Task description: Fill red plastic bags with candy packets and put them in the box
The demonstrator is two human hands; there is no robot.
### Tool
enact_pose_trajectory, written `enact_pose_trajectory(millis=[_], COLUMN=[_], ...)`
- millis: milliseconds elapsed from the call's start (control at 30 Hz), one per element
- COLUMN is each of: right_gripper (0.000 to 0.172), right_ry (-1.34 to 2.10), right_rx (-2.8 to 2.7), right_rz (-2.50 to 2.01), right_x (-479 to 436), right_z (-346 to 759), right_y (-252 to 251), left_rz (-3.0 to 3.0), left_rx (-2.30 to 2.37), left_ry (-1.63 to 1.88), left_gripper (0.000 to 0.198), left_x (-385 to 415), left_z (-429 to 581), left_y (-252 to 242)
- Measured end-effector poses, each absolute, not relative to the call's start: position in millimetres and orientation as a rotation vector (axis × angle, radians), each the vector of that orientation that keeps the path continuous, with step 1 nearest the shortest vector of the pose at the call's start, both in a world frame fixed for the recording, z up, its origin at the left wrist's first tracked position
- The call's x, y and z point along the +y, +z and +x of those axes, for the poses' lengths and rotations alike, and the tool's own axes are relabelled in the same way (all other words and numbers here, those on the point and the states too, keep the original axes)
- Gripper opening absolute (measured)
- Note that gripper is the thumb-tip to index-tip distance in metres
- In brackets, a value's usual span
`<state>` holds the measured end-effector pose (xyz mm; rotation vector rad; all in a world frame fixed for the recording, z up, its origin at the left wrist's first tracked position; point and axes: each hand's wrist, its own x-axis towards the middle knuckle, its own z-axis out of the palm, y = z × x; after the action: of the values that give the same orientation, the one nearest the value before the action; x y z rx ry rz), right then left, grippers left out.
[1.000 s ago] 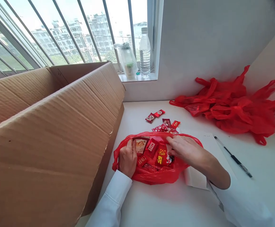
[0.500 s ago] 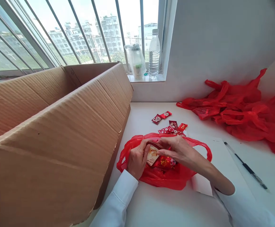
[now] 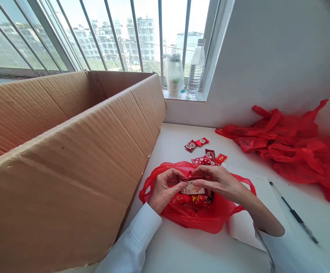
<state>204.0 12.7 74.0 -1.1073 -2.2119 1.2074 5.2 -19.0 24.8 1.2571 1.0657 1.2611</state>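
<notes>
Between my two hands is a small snack packet, cream and dark red, held level over an open red plastic bag. My left hand pinches its left end with thumb and fingers. At the other end, my right hand grips it, thumb on the front face. Inside the bag below lie shiny red and gold wrapped sweets, partly covered by the packet and my hands. Just behind the bag, several small red wrapped sweets lie on the white table.
A large open cardboard box fills the left side, close to my left arm. Crumpled red bags lie at the back right. A black pen and white paper are at the right. A water bottle stands on the sill.
The packet has turned from tilted upright to level, and both hands now grip its ends. My left hand has turned with its thumb towards the packet. The camera view has shifted slightly.
</notes>
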Motion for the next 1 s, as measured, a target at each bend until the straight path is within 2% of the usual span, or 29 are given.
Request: enact_pose_trajectory(millis=[233,433,800,900,1000], right_gripper=[0.039,0.032,0.036,0.033,0.031], right_ry=[1.052,1.023,1.059,0.97,0.802], right_rx=[-2.253,-2.302,-2.329,-2.33,-2.354], right_rz=[-1.129,-1.167,-1.105,-1.185,-1.313], right_x=[13,14,11,15,17], right_z=[194,196,193,201,210], right_y=[71,67,66,67,70], left_rz=[0.978,0.821,1.05,1.361,1.726], left_rx=[1.076,1.078,1.161,1.33,1.478], left_ry=[1.231,1.264,1.275,1.213,0.995], left_gripper=[0.028,0.035,0.029,0.024,0.014], left_x=[-16,-14,-17,-17,-19], left_z=[5,5,8,3,-1], left_y=[25,23,25,25,28])
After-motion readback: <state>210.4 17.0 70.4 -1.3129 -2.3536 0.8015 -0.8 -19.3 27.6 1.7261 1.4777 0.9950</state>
